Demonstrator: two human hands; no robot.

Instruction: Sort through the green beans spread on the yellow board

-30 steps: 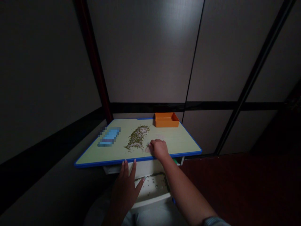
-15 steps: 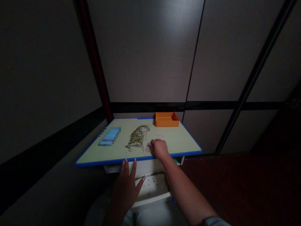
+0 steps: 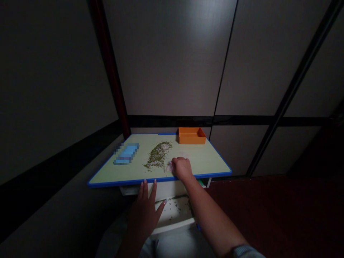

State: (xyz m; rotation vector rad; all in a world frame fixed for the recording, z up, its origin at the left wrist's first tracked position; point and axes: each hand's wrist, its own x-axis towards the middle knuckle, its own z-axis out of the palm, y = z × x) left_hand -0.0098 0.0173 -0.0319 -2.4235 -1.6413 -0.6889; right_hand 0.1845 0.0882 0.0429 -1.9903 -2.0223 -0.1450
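On the pale yellow tabletop (image 3: 206, 161) lies a scattered heap of small green grains (image 3: 158, 154), with whitish patches among them. My right hand (image 3: 182, 168) rests on the tabletop just right of the heap, its fingers curled together. A small pale pinkish patch (image 3: 169, 167) shows at its fingertips; whether it is powder, grains or something thin I cannot tell, and the inside of the hand is hidden. Fingers spread, my left hand (image 3: 146, 209) is at the blue front edge of the table, over the open white drawer (image 3: 172, 211), and holds nothing.
An orange open box (image 3: 191, 137) stands at the table's back right. At the left lies a blurred-out blue object (image 3: 127, 154). Grains are scattered inside the drawer. Dark panelled walls (image 3: 169, 64) close in behind and to the left.
My right hand stays at nearly the same spot, its fingers slightly shifted, and the pale patch beside them shows a little differently. My left hand keeps its place. The view has moved slightly.
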